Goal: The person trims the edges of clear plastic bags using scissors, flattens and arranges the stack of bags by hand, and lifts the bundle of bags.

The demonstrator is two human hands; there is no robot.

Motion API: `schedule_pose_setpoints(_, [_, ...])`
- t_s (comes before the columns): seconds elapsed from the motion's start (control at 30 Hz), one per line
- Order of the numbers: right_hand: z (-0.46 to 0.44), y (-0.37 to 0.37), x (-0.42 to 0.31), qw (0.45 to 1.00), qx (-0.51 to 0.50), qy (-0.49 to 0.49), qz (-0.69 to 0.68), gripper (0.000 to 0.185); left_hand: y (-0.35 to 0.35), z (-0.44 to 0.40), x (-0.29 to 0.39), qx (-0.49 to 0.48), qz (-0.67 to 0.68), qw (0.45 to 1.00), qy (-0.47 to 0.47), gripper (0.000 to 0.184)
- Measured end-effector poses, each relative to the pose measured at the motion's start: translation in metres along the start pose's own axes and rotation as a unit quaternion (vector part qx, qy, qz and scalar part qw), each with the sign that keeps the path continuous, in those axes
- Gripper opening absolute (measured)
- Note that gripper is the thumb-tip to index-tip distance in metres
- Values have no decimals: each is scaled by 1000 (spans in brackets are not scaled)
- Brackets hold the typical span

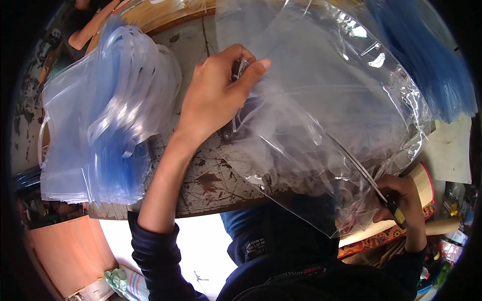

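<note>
My left hand is closed, with thumb and bent fingers pinching a fold of the large clear plastic sheet. The sheet spreads over the right half of the worktable, wrinkled and shiny, and hangs past the front edge. At the lower right, my right hand is wrapped round the black and yellow handle of scissors. Their long thin metal blades point up and left across the sheet. Whether the blades are cutting through the plastic cannot be made out. Part of the right hand's fingers is hidden behind the plastic.
Left of my arm lies a stack of clear bluish plastic pieces with looped strips. More blue plastic sheeting is at the upper right. Another person's arm shows at the top left. An orange-brown board stands below the table.
</note>
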State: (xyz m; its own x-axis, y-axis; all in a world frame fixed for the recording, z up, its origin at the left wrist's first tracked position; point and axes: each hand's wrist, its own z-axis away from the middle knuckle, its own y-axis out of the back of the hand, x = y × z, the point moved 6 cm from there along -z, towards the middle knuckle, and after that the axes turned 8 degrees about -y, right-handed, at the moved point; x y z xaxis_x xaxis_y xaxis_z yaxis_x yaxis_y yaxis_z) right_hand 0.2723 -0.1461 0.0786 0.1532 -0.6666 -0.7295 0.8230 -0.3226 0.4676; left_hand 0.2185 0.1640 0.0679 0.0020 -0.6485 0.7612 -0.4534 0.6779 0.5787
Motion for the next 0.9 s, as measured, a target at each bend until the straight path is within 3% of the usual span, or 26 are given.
schedule_pose_setpoints(0.27, [2,-3,-1,1000,8,19,-1,49,0,0,-1,-3,5,1000,-2,32])
schedule_pose_setpoints(0.47, [7,6,11,998,14,-46,-27,54,-2,-1,-4,4,40,999,-16,33])
schedule_pose_setpoints(0.67, [17,17,4,999,14,-14,39,64,-2,0,-4,-1,35,999,-7,33])
schedule_pose_setpoints(0.73, [19,17,-10,981,80,86,153,62,-1,-1,-3,4,37,999,-14,33])
schedule_pose_setpoints(0.83, [16,13,-25,958,137,146,206,60,-2,-1,-3,4,53,999,-5,33])
schedule_pose_setpoints(0.9, [10,9,-37,959,128,138,212,60,-2,-1,-5,2,51,999,-3,33])
